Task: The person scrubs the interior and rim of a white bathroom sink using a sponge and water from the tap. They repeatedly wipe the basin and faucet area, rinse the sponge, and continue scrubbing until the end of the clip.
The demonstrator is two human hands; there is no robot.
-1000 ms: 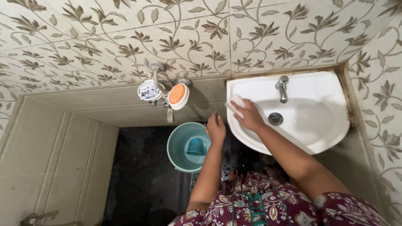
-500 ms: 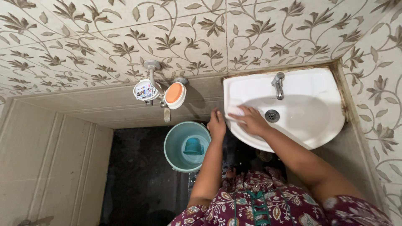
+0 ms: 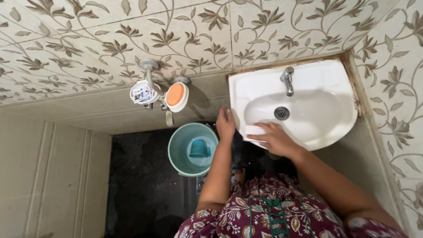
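The right hand (image 3: pixel 275 139) has slid down from the basin's left side to its front rim, carrying the white pad (image 3: pixel 254 130) with it, and the view has drifted so the sink (image 3: pixel 335 94) sits higher in frame. Fingers lie spread and flat over the pad, pressing it against the rim just below the drain (image 3: pixel 282 113). The left hand (image 3: pixel 225 124) rests on the sink's left outer edge, fingers laid together against it. Below that hand stands the teal bucket (image 3: pixel 176 152) with a blue mug (image 3: pixel 199 149) inside. The tap (image 3: pixel 287 80) sits at the back.
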